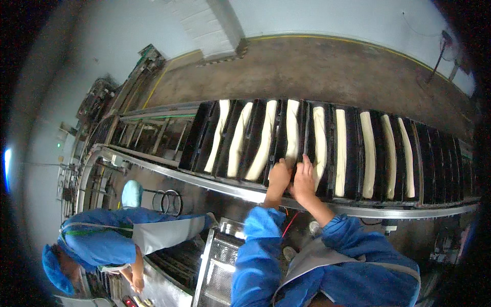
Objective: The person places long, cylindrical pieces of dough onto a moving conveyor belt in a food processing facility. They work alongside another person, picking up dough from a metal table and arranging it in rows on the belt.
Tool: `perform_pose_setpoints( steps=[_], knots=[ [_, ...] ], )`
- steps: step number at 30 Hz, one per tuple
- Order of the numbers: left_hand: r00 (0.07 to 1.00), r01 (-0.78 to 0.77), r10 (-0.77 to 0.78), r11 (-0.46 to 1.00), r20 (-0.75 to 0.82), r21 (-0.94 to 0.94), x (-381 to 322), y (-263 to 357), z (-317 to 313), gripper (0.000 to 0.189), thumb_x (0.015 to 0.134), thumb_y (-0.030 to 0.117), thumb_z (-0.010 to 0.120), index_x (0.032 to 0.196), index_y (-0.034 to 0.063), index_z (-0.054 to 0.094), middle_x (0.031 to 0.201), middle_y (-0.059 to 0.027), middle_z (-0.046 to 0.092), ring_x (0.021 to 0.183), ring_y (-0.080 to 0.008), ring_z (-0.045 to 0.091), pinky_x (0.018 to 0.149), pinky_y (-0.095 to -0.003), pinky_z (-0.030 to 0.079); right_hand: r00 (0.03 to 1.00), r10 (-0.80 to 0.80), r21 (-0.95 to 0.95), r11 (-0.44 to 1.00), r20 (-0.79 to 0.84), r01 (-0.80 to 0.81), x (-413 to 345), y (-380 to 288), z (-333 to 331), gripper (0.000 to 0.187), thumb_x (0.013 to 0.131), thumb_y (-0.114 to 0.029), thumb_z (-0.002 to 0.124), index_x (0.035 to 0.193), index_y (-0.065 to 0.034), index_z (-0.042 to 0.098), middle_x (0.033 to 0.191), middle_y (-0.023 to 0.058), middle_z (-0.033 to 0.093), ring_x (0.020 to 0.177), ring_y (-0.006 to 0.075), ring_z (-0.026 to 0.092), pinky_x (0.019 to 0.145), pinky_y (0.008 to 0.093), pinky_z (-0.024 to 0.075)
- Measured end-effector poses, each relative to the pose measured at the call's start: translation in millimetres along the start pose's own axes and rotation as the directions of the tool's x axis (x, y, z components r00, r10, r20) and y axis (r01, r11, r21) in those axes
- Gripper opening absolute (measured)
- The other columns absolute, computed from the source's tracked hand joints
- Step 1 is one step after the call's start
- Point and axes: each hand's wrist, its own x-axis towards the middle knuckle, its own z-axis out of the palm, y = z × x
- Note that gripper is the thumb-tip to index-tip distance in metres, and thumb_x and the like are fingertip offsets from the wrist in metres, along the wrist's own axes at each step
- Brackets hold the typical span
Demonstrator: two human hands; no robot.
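Several long pale dough strips lie lengthwise in black loaf pans on a conveyor. My left hand [279,177] is at the near end of a dough strip [292,126] near the middle, its fingers curled down into the pan; whether it grips the dough cannot be told. Just right of it, my right hand [304,179] rests between that strip and the neighbouring dough strip [319,138], with fingers extended over the pan divider. The near end of the middle strip is hidden by my hands. Further right lies a straight dough strip [340,153] in its own pan.
The metal conveyor rail [230,190] runs along the near side of the pans. At lower left a co-worker [103,238] in blue bends over a metal table [163,282]. A perforated metal surface [220,261] stands between us. Empty-looking black pans [439,165] are at the right.
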Motion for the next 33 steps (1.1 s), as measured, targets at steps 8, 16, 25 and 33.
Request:
perform_pose_setpoints(
  steps=[8, 16, 25, 33],
  knots=[
    [0.938, 0.018, -0.096, 0.973, -0.333, -0.231, -74, -26, -42, 0.02, 0.077, 0.014, 0.056, 0.089, -0.0013, 0.053, 0.088, -0.0232, 0.057, 0.083, -0.0398, 0.055, 0.071, -0.0437, 0.045, 0.975, -0.069, 0.07, 0.996, 0.21, 0.056, 6, -26, -23, 0.064, 0.05, -0.004, 0.072, 0.105, 0.0024, 0.04, 0.131, 0.0232, 0.027, 0.119, 0.0386, 0.031, 0.102, 0.0394, 0.0249],
    [0.422, 0.565, -0.782, 0.622, -0.457, -0.542, -422, -104, -55, 0.017, 0.077, 0.005, 0.058, 0.093, 0.0002, 0.057, 0.084, -0.0148, 0.062, 0.074, -0.0224, 0.061, 0.065, -0.0334, 0.048, 0.958, -0.24, 0.08, 0.97, 0.155, 0.23, 5, 15, -26, 0.054, 0.06, -0.004, 0.072, 0.103, 0.0008, 0.04, 0.131, 0.022, 0.026, 0.123, 0.036, 0.027, 0.101, 0.0428, 0.0243],
    [0.044, 0.998, -0.86, 0.021, -0.509, 0.051, -684, -126, -57, 0.035, 0.067, 0.006, 0.06, 0.099, 0.0009, 0.048, 0.099, -0.0199, 0.052, 0.09, -0.0334, 0.052, 0.078, -0.0405, 0.045, 0.954, -0.238, -0.041, 0.967, 0.182, 0.25, 3, 79, -41, 0.041, 0.069, -0.007, 0.067, 0.098, -0.0045, 0.038, 0.133, 0.0219, 0.023, 0.126, 0.0367, 0.019, 0.096, 0.0464, 0.027],
    [0.351, 0.905, -0.786, 0.145, -0.51, 0.399, -796, -229, -34, 0.016, 0.078, 0.016, 0.049, 0.089, 0.0068, 0.055, 0.085, -0.0138, 0.058, 0.079, -0.0278, 0.057, 0.066, -0.0384, 0.046, 0.993, -0.117, -0.14, 0.983, 0.009, 0.118, -15, 175, -68, 0.054, 0.058, -0.002, 0.068, 0.104, -0.0006, 0.038, 0.102, 0.0144, 0.04, 0.102, 0.0306, 0.041, 0.089, 0.038, 0.0331]
  ],
)
